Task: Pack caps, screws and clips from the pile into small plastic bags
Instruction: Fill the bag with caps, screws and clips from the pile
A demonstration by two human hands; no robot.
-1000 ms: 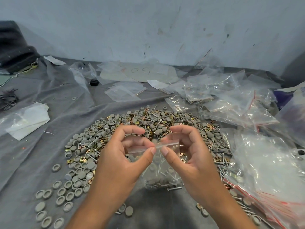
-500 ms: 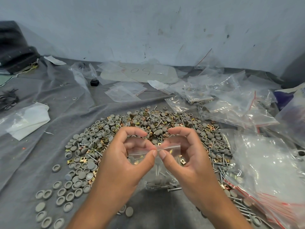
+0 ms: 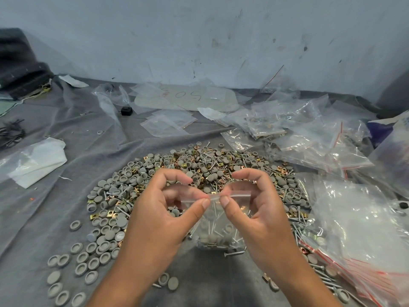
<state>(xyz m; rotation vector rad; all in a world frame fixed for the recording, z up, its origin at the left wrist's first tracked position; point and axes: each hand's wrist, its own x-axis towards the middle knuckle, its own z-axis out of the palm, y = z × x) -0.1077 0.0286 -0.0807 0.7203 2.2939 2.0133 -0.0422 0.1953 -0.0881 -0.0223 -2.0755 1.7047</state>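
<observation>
bare cloth (image 3: 73,196) left, bag heap (image 3: 354,218) right — pile (image 3: 177,169) ahead

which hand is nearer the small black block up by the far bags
Left. The left hand lies below and slightly right of the black block, on that side of the pile. The right hand is farther right, across the bag both hands pinch.

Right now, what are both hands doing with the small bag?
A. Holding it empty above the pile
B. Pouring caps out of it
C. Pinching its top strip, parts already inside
C: the left hand and right hand pinch the top strip of the small bag, with screws and caps visible at its bottom.
</observation>
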